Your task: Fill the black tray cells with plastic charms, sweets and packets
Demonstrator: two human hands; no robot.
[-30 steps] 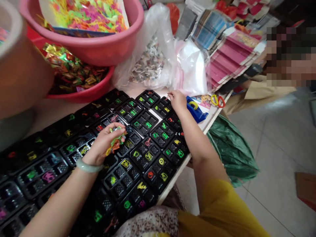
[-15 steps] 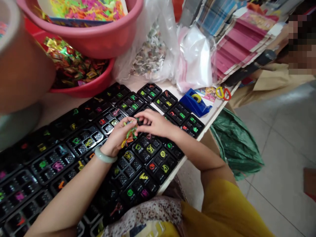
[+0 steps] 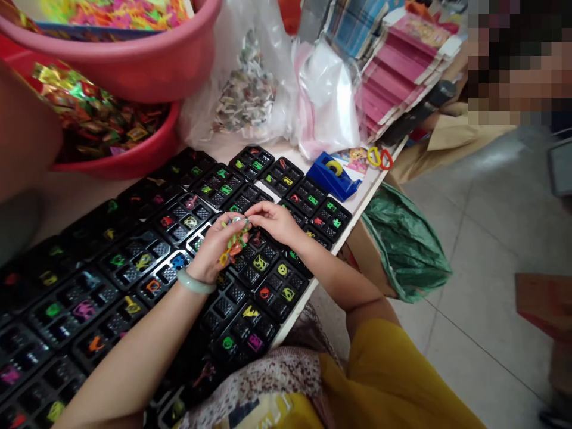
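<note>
The scene is moderately bright and uneven; pale light falls on the floor point(image 3: 482, 208) at right, with a soft whitish sheen near its upper part, while the lower left sinks into shadow. Glare whitens the clear plastic bag point(image 3: 328, 98), and sharp glints run along the rims of the black trays point(image 3: 181, 220); the foil wrappers point(image 3: 74, 83) shine in spots, their basin dark inside. The tub at the far left edge is dim and soft; small pieces in the trays are smeared and lack fine detail. Wide-angle stretching draws out the near forearms and the corners; at upper right, coarse square pixelation hides a patch entirely.
</note>
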